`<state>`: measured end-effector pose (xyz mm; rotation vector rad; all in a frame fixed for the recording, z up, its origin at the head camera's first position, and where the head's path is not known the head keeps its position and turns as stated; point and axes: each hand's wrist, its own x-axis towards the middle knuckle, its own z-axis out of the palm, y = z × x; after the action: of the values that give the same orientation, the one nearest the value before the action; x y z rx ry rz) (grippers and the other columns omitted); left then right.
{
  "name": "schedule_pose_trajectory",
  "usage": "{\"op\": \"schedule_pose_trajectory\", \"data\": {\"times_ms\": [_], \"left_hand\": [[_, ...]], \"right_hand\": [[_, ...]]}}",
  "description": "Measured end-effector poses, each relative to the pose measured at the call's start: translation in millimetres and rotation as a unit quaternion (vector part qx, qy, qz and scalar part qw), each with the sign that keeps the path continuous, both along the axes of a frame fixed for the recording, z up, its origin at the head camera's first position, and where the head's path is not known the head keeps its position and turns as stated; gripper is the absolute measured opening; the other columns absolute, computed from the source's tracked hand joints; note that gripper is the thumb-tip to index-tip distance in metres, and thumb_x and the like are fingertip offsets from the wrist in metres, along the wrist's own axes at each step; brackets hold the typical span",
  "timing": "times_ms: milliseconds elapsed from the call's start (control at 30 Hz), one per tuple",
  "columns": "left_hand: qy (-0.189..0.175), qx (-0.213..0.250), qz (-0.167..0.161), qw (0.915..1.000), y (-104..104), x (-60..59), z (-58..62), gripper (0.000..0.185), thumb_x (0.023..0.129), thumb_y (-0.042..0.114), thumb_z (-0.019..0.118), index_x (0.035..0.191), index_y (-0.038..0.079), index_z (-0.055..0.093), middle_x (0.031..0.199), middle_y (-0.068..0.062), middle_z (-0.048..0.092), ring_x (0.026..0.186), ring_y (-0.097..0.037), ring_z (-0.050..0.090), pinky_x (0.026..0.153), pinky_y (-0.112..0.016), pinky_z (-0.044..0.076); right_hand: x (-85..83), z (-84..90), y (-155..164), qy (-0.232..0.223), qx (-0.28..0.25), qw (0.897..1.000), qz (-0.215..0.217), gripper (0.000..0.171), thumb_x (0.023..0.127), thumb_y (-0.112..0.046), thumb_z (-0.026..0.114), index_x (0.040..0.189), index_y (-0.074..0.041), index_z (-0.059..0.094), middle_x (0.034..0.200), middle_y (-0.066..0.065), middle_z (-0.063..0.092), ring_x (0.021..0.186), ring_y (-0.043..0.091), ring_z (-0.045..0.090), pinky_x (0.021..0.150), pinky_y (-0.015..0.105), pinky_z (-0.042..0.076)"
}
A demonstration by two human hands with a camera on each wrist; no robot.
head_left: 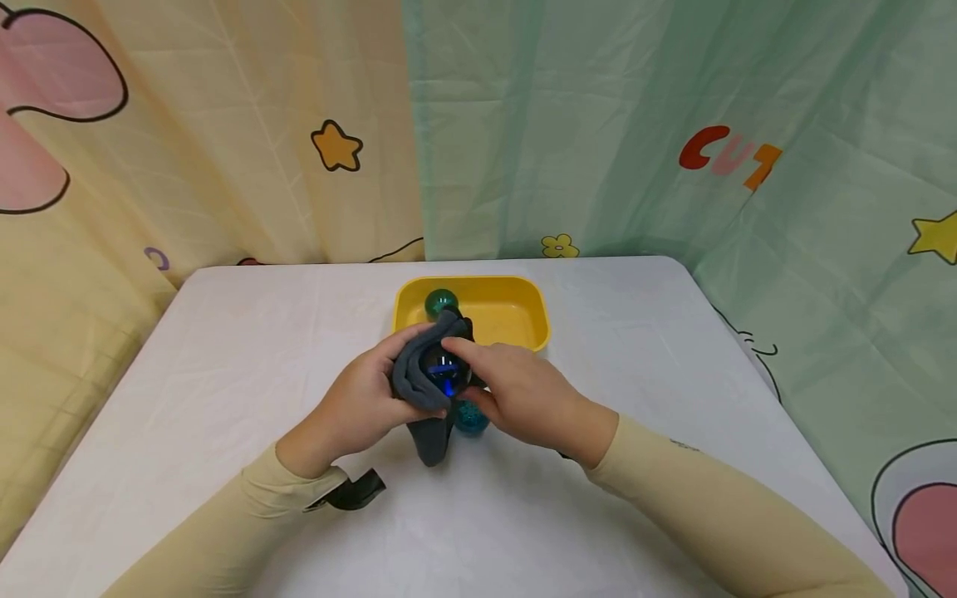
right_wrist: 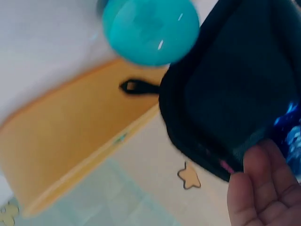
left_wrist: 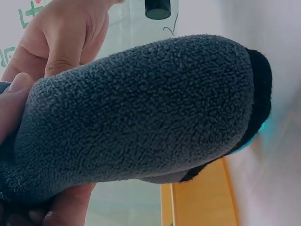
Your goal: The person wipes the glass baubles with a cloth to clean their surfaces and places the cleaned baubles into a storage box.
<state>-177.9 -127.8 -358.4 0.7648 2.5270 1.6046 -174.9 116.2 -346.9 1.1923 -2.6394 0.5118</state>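
The left hand [head_left: 359,407] gripped a grey sock [head_left: 426,390] (mouth upward); the right hand [head_left: 523,399] pinched its rim over a blue ball [head_left: 443,374].

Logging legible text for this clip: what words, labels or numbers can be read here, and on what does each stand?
"CUT": coloured letters printed on the green curtain behind the table, the last partly creased.
Green strokes on the backdrop in the left wrist view: cut off, unreadable.
The grey sock, yellow tray and balls carry no readable text.
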Motion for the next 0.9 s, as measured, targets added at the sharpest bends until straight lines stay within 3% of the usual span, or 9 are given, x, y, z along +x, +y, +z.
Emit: {"op": "schedule_pose_trajectory", "data": {"times_ms": [100,167,267,367,500,700,900], "left_hand": [[0.006,-0.007,-0.004,0.9999,0.2,1.0,0.4,0.087,0.08,0.015,0.094,0.155,0.017,0.049,0.15,-0.009,0.062,0.133,-0.028,0.063,0.105,-0.05,0.057],[0.014,-0.01,-0.007,0.9998,0.5,1.8,0.7,0.087,0.08,0.015,0.094,0.155,0.017,0.049,0.149,-0.008,0.063,0.133,-0.028,0.063,0.106,-0.052,0.056],[0.025,-0.011,-0.009,0.9996,1.3,2.8,0.8,0.087,0.079,0.015,0.094,0.155,0.018,0.05,0.148,-0.007,0.064,0.133,-0.026,0.063,0.106,-0.05,0.056],[0.03,-0.011,-0.009,0.9994,2.1,3.5,0.5,0.087,0.079,0.015,0.095,0.154,0.019,0.051,0.147,-0.005,0.064,0.133,-0.025,0.063,0.106,-0.045,0.056],[0.035,-0.012,-0.002,0.9993,2.4,3.4,0.1,0.088,0.078,0.015,0.095,0.154,0.017,0.051,0.146,-0.006,0.065,0.132,-0.025,0.064,0.105,-0.037,0.055],[0.032,-0.003,0.006,0.9995,0.5,1.8,0.4,0.088,0.077,0.013,0.095,0.153,0.016,0.051,0.145,-0.007,0.065,0.129,-0.025,0.066,0.104,-0.036,0.057],[0.029,-0.006,0.006,0.9995,-1.6,1.6,0.3,0.085,0.08,0.014,0.094,0.153,0.015,0.051,0.148,-0.009,0.063,0.131,-0.027,0.065,0.106,-0.051,0.056]], "right_hand": [[-1.0,0.4,2.0,0.059,0.01,0.998,0.001,0.064,0.094,-0.025,0.081,0.149,-0.008,0.052,0.11,0.005,0.076,0.094,0.02,0.072,0.087,0.034,0.062],[-1.0,0.7,2.5,0.052,0.002,0.999,0.001,0.065,0.093,-0.029,0.081,0.148,-0.006,0.053,0.112,0.005,0.076,0.095,0.019,0.072,0.088,0.033,0.062],[1.1,1.6,1.2,-0.043,-0.033,0.998,-0.011,0.066,0.095,-0.033,0.079,0.147,-0.004,0.051,0.11,0.003,0.076,0.091,0.014,0.072,0.082,0.027,0.061],[2.9,1.1,-0.8,-0.148,-0.076,0.985,-0.033,0.058,0.1,-0.032,0.074,0.145,-0.002,0.051,0.101,0.001,0.075,0.083,0.01,0.067,0.074,0.022,0.058],[3.7,-0.6,-2.8,-0.193,-0.097,0.975,-0.04,0.055,0.105,-0.032,0.067,0.147,-0.002,0.049,0.103,0.0,0.074,0.085,0.008,0.065,0.078,0.023,0.06],[3.4,2.4,-2.7,-0.141,-0.064,0.988,-0.001,0.075,0.102,-0.024,0.071,0.161,-0.005,0.029,0.129,0.008,0.071,0.103,0.015,0.073,0.09,0.031,0.062],[1.0,6.3,-0.6,-0.029,0.014,0.999,-0.008,0.065,0.1,-0.025,0.075,0.155,-0.013,0.043,0.116,0.004,0.076,0.097,0.018,0.072,0.091,0.033,0.062]]}}
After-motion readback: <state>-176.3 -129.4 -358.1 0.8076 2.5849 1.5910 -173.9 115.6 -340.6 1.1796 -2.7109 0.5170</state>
